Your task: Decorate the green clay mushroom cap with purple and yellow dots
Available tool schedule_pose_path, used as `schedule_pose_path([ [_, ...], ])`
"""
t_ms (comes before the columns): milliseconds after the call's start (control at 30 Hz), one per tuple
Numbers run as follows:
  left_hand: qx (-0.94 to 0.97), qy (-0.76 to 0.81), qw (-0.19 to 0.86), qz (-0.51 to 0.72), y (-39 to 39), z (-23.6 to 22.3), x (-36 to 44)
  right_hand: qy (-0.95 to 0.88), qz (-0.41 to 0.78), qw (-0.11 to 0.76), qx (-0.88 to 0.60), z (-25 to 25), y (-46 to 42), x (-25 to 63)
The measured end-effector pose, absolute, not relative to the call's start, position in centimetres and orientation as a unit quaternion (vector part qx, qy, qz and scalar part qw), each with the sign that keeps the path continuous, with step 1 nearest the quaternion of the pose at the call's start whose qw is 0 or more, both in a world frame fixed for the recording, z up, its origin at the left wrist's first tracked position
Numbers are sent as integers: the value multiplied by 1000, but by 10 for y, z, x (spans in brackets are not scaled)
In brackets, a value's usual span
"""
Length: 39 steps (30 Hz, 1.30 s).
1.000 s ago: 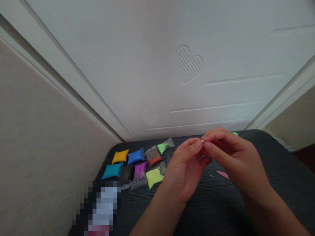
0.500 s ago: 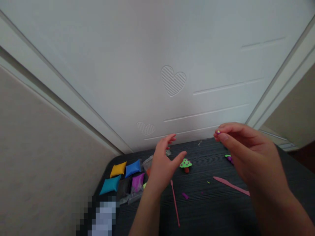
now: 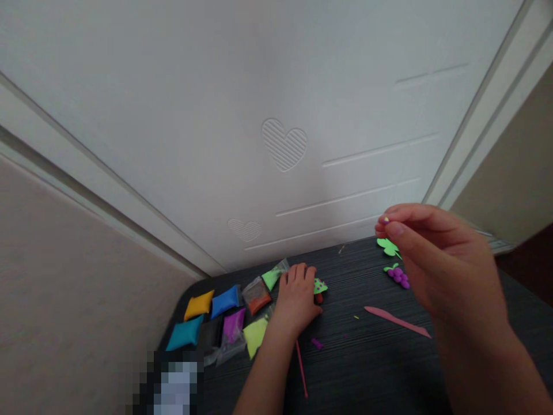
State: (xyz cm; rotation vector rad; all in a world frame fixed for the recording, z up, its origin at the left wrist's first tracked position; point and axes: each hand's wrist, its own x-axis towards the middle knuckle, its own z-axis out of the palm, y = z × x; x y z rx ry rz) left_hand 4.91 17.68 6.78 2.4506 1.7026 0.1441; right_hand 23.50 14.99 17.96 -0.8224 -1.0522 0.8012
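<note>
My right hand (image 3: 449,271) is raised above the table's right side. Thumb and forefinger pinch a tiny purple-and-yellow piece of clay (image 3: 386,221). Palm down, my left hand (image 3: 298,297) is low at the table's middle, its fingers apart and no object visible in them. Right beside it stands a clay mushroom (image 3: 320,286) with a purple-dotted green cap and brown stem, partly hidden by the hand. A thin pink stick tool (image 3: 302,369) runs out from under the left wrist. Between the hands lie a purple clay scrap (image 3: 317,343) and a pink clay knife (image 3: 397,321).
Several clay packets, among them a yellow one (image 3: 199,305) and a teal one (image 3: 185,333), cover the left side. A purple grape cluster (image 3: 398,275) and a green clover shape (image 3: 388,247) lie near the right hand. A white panel (image 3: 276,75) rises behind the dark table (image 3: 358,374).
My hands have parted; the small clay piece stays in my right fingers. My left hand has moved left and down to the table beside the mushroom. The view has shifted.
</note>
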Motion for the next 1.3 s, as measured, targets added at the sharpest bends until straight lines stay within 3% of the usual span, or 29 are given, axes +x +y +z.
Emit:
schedule_pose_path([
  [533, 820, 560, 94, 70, 178, 71, 52, -479, 344, 707, -391, 177, 151, 233],
  [867, 822, 510, 86, 238, 166, 128, 41, -480, 371, 701, -376, 172, 151, 232],
  [1067, 786, 461, -21, 412, 148, 151, 37, -531, 356, 666, -384, 172, 144, 222],
  [1300, 778, 425, -53, 459, 140, 156, 37, -604, 319, 612, -399, 176, 133, 215],
])
